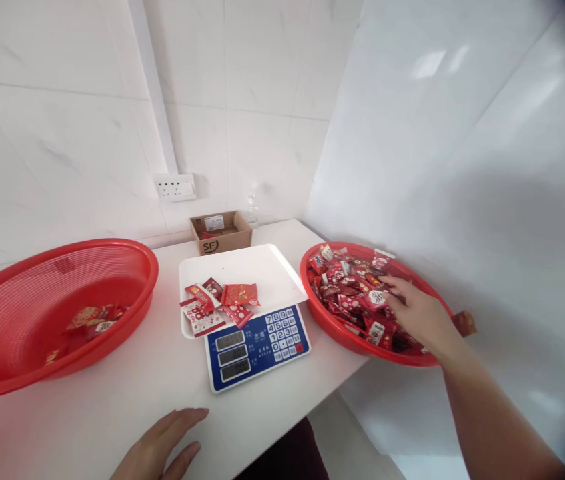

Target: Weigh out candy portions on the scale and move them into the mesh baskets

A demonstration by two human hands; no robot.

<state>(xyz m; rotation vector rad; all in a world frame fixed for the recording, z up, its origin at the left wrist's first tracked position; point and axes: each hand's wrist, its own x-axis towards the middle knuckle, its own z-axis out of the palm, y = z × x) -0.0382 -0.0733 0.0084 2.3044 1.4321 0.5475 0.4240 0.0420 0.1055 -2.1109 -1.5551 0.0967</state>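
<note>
My right hand (pixel 419 310) reaches into the red tray (pixel 335 325) on the right, fingers spread over a heap of red wrapped candies (pixel 349 287); I cannot see anything gripped. My left hand (pixel 162 448) lies flat and open on the white table near its front edge, holding nothing. Between the hands stands a blue-fronted digital scale (pixel 257 347); on its white pan (pixel 267 270) lie several red candy packets (pixel 219 303).
A large red mesh basket (pixel 22 293) sits at the left with a few packets (pixel 89 320) in it. A small cardboard box (pixel 221 231) stands by the back wall, under a wall socket (pixel 176 187). The white table (pixel 137 380) ends just past the right tray.
</note>
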